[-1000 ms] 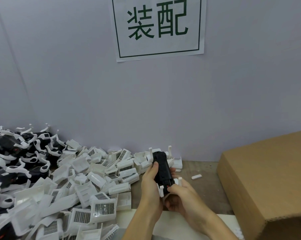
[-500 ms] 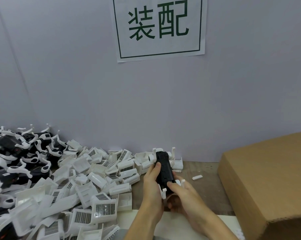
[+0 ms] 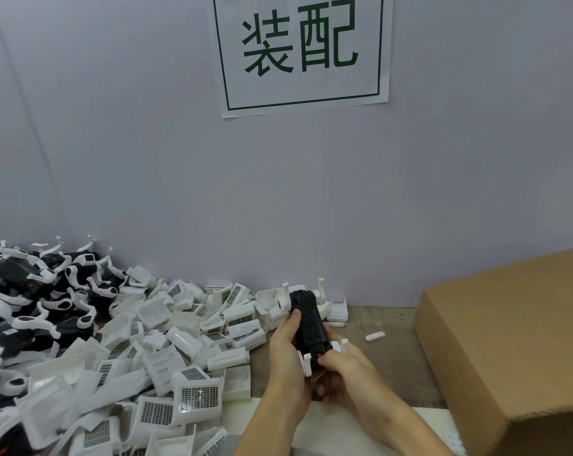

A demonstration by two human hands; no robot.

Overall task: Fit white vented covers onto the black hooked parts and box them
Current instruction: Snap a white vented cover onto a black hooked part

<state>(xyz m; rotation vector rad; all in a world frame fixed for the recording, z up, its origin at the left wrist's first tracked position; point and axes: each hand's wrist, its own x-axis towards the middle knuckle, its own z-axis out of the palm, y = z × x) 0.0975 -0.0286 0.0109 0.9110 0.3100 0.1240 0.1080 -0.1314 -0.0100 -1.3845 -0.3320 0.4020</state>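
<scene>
Both hands hold one black hooked part (image 3: 308,327) above the table, its long black body pointing away from me and white hooks showing at both ends. My left hand (image 3: 286,360) grips its left side, thumb on the black body. My right hand (image 3: 347,373) grips its near end from the right, thumb on top. A heap of loose white vented covers (image 3: 166,350) lies to the left. More black hooked parts (image 3: 25,291) are piled at the far left. The brown cardboard box (image 3: 515,340) stands at the right.
A small white plastic piece (image 3: 375,336) lies on the bare wooden table (image 3: 390,363) between my hands and the box. A white sheet (image 3: 328,432) lies under my forearms. The grey wall with a paper sign (image 3: 301,51) closes off the back.
The black part and both hands have shifted only slightly; my right thumb has slid a little along the near end. The piles and box are unchanged.
</scene>
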